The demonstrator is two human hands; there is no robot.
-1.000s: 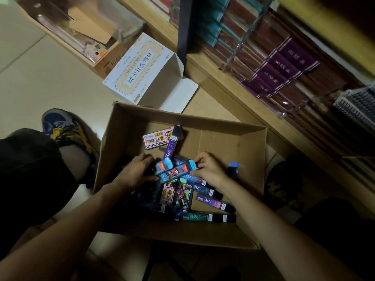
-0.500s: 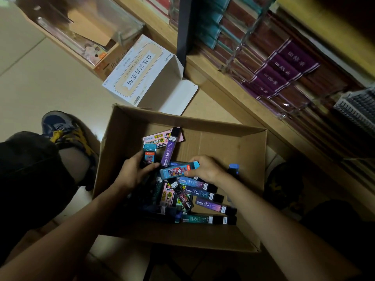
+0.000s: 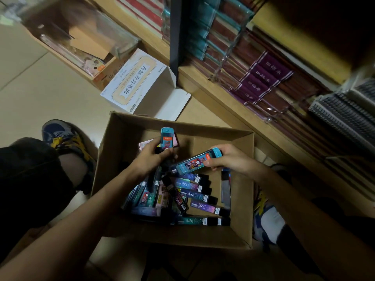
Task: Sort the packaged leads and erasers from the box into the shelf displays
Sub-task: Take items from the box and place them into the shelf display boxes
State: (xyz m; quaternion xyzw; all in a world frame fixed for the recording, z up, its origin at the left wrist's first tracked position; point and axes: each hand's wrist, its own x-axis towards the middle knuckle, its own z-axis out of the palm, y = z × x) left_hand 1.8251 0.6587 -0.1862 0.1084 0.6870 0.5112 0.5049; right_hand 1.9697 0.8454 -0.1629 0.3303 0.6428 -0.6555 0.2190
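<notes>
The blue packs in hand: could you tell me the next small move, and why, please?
Probably lift both clear of the cardboard box toward the shelf: the left hand grips an upright blue pack, the right hand a tilted blue pack, both above the pile.

Floor (image 3: 36, 88): pale tiles.
Cardboard box (image 3: 203, 238): stands on the floor.
White carton (image 3: 134, 86): just beyond the cardboard box.
Shoe (image 3: 58, 134): left of it.

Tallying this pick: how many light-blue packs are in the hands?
2. The upright pack is in the left hand; the slanted pack is in the right hand. Others may hide in the cardboard box.
</notes>
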